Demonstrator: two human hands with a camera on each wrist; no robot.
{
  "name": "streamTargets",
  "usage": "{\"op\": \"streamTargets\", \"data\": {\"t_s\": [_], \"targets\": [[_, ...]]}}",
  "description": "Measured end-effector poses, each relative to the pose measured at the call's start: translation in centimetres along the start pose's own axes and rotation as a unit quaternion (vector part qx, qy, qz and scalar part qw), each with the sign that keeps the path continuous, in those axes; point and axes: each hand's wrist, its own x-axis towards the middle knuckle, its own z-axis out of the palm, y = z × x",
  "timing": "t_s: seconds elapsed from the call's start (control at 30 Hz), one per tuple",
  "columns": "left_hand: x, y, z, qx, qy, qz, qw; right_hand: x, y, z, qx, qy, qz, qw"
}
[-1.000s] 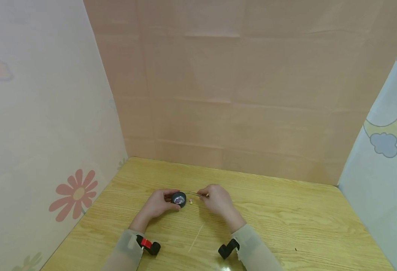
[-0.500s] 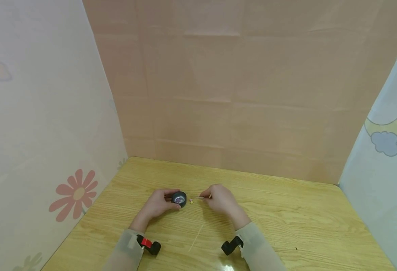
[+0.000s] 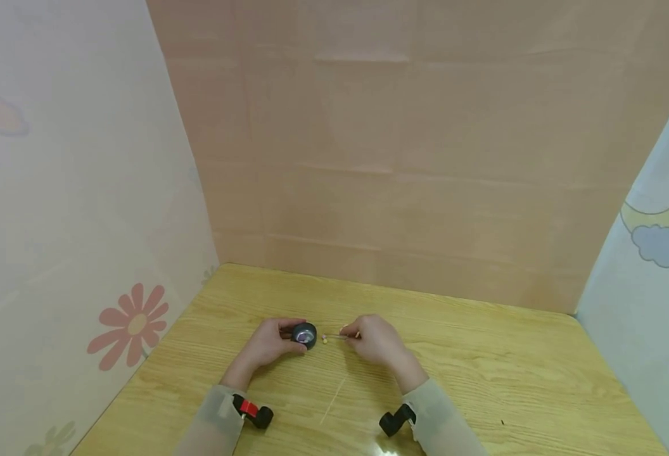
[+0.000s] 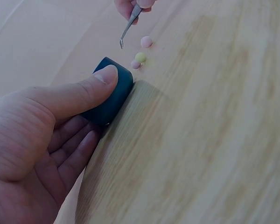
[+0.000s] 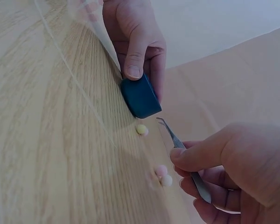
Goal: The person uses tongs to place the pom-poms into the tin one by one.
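My left hand (image 3: pixel 267 343) holds a small dark blue-green cup (image 5: pixel 139 99) on the table, thumb on one side and fingers on the other. Its shiny inside faces up in the head view, and something pale purple shows in it. Between thumb and fingers, my right hand (image 3: pixel 375 341) pinches metal tweezers (image 5: pixel 177 142) with bent tips. The tips are slightly apart with nothing between them, near the cup's rim. Beside the cup lie a yellow ball (image 5: pixel 141 129) and a lilac ball (image 4: pixel 136 64). Nearer my right hand are a pink ball (image 5: pixel 161 170) and a white ball (image 5: pixel 166 180).
The wood-grain table (image 3: pixel 483 367) spreads out around both hands. A tan covering (image 3: pixel 397 158) hangs behind it, with printed pale walls at left (image 3: pixel 83 190) and right (image 3: pixel 642 304). A tiny dark speck (image 3: pixel 502 422) lies at the front right.
My right hand has shifted a little right and toward me, bringing the tweezers from beside the cup's far rim to near the small balls. My left hand stays on the cup.
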Motion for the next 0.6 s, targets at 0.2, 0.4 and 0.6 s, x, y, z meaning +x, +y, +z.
{"op": "streamTargets", "data": {"t_s": [0.2, 0.4, 0.6], "targets": [[-0.06, 0.0, -0.02, -0.003, 0.0, 0.0, 1.0, 0.0, 0.26, 0.41, -0.001, 0.001, -0.001, 1.0], [-0.16, 0.21, -0.07, -0.004, 0.002, 0.002, 1.0, 0.05, 0.49, 0.95, -0.01, 0.006, -0.004, 1.0], [-0.16, 0.44, -0.11, 0.004, 0.002, 0.003, 1.0, 0.04, 0.36, 0.99, -0.016, 0.008, -0.002, 1.0]]}}
